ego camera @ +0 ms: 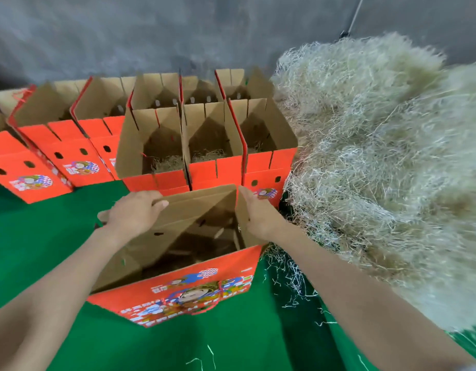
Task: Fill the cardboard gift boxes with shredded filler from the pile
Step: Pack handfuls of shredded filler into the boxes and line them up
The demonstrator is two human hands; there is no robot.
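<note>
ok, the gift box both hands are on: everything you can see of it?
The nearest gift box is corrugated cardboard: orange-red outside with a colourful printed picture, plain brown inside. Top open, flaps up, small slots in its walls; no filler visible inside. It stands on the green cloth, in front of the row of boxes, left of the filler pile. The left hand grips its left flap, the right hand its right.

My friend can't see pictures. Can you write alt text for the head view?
A person's left hand and right hand grip an open red gift box on green cloth. More boxes stand behind, beside a shredded filler pile.
</note>
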